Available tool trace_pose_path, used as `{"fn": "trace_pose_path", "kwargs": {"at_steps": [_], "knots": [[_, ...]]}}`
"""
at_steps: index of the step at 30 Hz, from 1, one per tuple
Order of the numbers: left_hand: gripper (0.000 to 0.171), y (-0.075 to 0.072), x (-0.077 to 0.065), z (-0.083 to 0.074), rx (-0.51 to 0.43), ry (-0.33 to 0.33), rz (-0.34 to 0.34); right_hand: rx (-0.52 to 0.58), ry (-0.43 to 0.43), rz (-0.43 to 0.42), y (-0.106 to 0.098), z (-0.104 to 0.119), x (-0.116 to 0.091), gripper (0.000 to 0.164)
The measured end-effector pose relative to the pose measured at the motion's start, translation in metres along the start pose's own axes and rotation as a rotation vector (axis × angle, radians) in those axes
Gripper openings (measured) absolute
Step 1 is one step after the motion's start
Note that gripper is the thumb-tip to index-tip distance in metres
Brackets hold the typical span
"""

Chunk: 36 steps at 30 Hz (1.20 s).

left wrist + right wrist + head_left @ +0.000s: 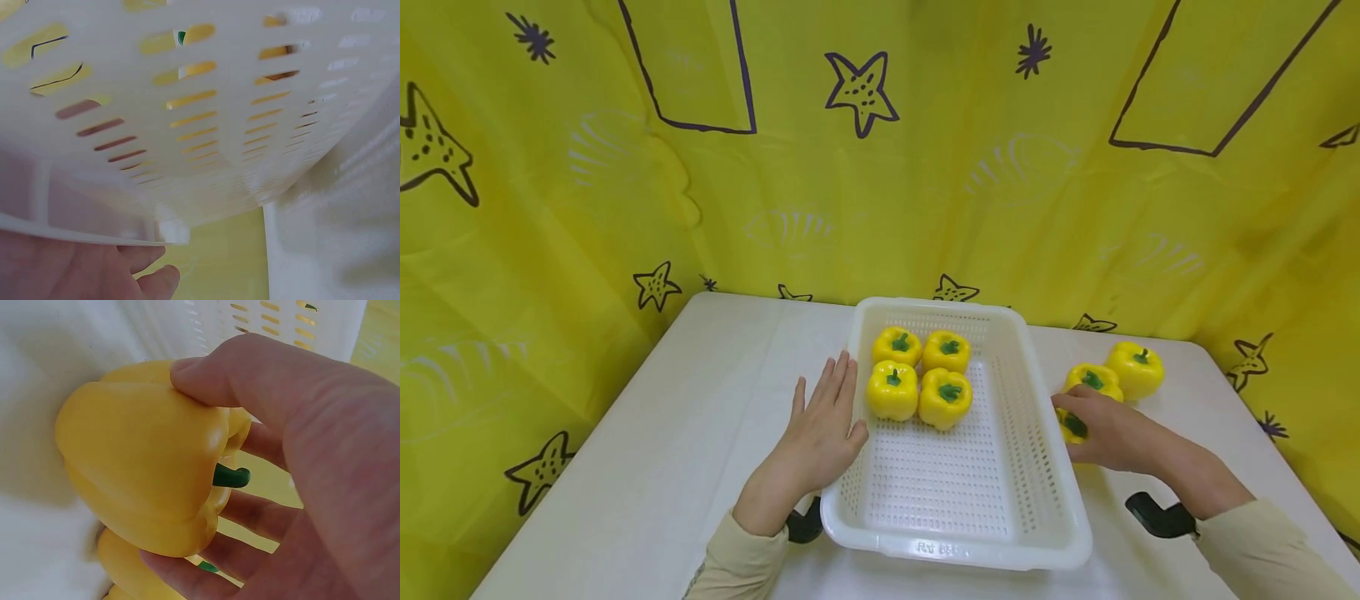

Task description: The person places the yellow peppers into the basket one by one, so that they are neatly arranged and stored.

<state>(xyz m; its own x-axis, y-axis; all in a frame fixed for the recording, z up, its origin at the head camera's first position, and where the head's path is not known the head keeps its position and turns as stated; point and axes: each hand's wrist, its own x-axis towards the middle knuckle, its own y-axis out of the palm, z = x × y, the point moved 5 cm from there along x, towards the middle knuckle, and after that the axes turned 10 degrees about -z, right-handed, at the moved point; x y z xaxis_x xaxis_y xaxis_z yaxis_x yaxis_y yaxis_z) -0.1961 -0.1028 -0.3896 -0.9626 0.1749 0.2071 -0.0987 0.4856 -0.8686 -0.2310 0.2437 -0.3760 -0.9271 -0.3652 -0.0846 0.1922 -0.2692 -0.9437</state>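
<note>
Four inside, three alongside

From where I stand, a bright yellow curtain (pixel 917 200) printed with dark starfish and pale fish spreads behind everything. In front of it stands a desk (pixel 647 467) with a smooth white top. A white, rectangular plastic basket (pixel 955 550) with slotted walls and a perforated floor sits on it, its narrow side towards the person.

Two beige fabric sleeves (pixel 1277 542) reach in. The bare left hand (pixel 820 433) rests along the basket's left rim, its grip spread, fingers straight. At the basket's right side, the bare right hand (pixel 1108 425) has its grip curled around a glossy yellow, blocky bell pepper (pixel 144 462), thumb on one side and fingers on the other; I cannot tell whether it is lifted off the desk.

Just beyond it is a second yellow pepper (pixel 1111 385), with a third yellow pepper (pixel 1138 379) farther right, close against that one. Four matching yellow peppers (pixel 946 406) cluster two by two in the basket's far left part, green stems (pixel 950 392) up. The held one's short green stem (pixel 231 476) points towards the palm.
</note>
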Motion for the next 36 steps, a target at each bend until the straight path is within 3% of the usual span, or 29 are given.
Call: {"fn": "trace_pose_path", "kwargs": {"at_steps": [18,36], "knots": [[0.077,0.000,0.000,-0.001,0.008,-0.003,-0.001,-0.052,-0.060,-0.048,-0.007,0.000,-0.002,0.054],[0.077,0.000,0.000,0.000,0.010,-0.002,0.002,-0.095,-0.132,-0.159,-0.045,0.015,-0.006,0.046]]}}
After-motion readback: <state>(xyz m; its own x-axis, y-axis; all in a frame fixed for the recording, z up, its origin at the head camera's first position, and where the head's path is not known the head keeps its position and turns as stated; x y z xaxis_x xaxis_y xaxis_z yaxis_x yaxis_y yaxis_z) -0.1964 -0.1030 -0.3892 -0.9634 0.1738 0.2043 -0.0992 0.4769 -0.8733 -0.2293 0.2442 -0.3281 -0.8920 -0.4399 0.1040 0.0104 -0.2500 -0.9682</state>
